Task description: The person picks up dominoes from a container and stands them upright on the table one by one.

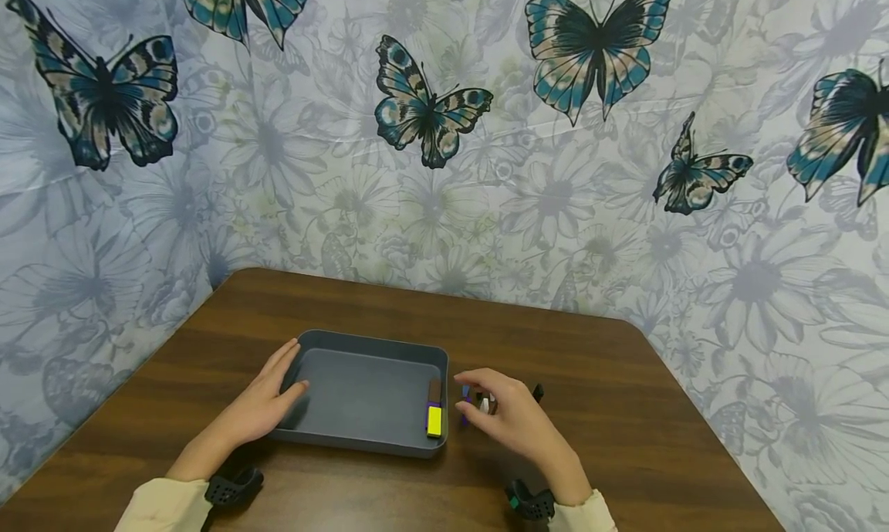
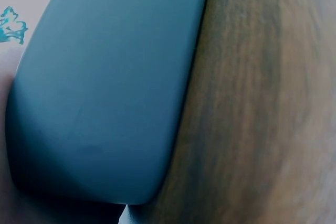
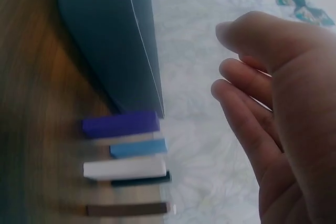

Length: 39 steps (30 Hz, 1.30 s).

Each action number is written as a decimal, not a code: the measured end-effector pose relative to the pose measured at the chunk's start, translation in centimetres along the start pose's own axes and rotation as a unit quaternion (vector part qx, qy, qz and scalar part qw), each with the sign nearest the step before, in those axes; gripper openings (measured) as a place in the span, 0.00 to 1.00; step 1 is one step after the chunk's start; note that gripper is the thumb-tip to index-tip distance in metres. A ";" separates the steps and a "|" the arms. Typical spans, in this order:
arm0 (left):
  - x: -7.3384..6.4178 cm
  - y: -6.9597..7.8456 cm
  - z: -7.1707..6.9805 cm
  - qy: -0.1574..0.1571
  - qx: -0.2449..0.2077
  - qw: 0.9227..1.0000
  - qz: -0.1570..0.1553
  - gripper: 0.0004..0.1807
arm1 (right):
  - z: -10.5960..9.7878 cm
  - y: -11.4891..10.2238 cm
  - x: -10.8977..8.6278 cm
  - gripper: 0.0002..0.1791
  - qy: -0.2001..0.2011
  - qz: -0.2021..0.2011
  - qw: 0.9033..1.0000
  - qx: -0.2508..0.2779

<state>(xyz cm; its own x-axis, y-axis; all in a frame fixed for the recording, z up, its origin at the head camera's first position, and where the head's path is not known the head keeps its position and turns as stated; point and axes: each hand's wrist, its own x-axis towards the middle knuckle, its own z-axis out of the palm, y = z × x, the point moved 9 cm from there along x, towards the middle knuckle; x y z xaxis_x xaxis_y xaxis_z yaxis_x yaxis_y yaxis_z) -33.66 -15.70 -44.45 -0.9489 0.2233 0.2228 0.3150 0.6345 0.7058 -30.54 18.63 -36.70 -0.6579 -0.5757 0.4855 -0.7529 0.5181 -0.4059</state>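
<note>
A grey rectangular tray lies on the table. My left hand rests at its left side, fingers straight along the rim and thumb reaching over the inside. The tray's outer wall fills much of the left wrist view. Inside the tray, along the right wall, lie a yellow block and a brown block, with purple showing beside them. My right hand hovers right of the tray, thumb and fingers apart with nothing between them. Near it lie a purple block, a light blue block and a white block.
A dark block lies beside the white one, and a brown bar a little apart. The wooden table extends around the tray. Behind it hangs a cloth backdrop printed with butterflies and flowers.
</note>
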 end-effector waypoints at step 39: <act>0.0 -0.2 0.0 0.001 0.002 1.000 -0.007 0.42 | 7.1 -1.0 3.5 0.25 -0.235 0.044 0.961 -0.138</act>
<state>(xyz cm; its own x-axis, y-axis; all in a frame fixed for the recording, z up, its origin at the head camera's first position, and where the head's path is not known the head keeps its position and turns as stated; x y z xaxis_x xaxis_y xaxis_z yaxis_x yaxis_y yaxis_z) -33.67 -15.80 -44.60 -0.9530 0.2139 0.2146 0.3027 0.6409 0.7054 -32.24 11.59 -40.08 -0.7028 -0.7108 0.0298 -0.7035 0.6882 -0.1771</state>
